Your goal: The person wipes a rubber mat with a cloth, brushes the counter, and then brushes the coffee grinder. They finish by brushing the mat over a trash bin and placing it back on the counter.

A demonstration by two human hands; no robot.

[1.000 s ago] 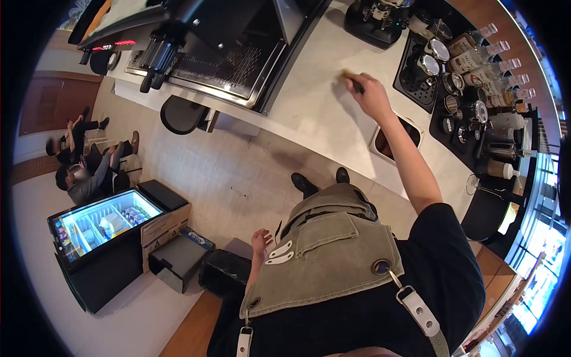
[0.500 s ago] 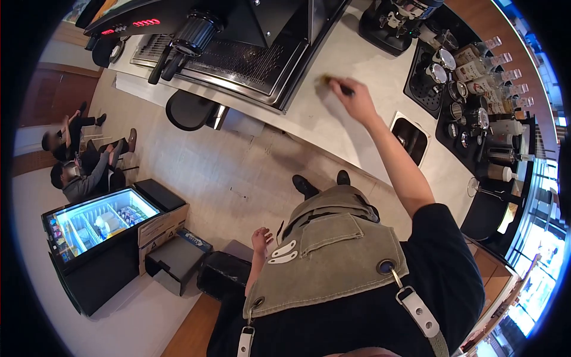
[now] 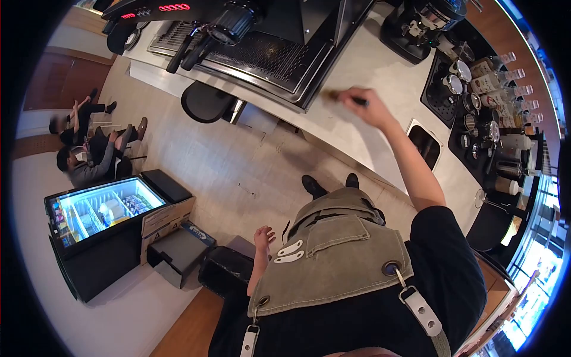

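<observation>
Over the pale counter (image 3: pixel 351 128), my right hand (image 3: pixel 373 108) is closed around the dark handle of a small brush (image 3: pixel 332 94). The brush's brownish bristles meet the counter close to the front corner of the espresso machine's metal drip tray (image 3: pixel 297 98); motion blurs them a little. Down beside the olive apron (image 3: pixel 333 262), my left hand (image 3: pixel 263 238) hangs with nothing in it, its fingers loosely bent and apart. Above the drip tray sits a portafilter (image 3: pixel 229 27) in the espresso machine (image 3: pixel 285 18), its handles pointing toward the counter edge.
A coffee grinder (image 3: pixel 410 33) stands at the counter's back. Right of it are a black mat (image 3: pixel 440 95) with metal tools, several bottles (image 3: pixel 493 80) and a small sink (image 3: pixel 423 143). A lit display freezer (image 3: pixel 107 208), a bin (image 3: pixel 223 271) and seated people (image 3: pixel 95 154) are at left.
My right hand and the brush have shifted slightly along the counter near the drip tray. The whole view has moved a little with my head. My left hand still hangs free.
</observation>
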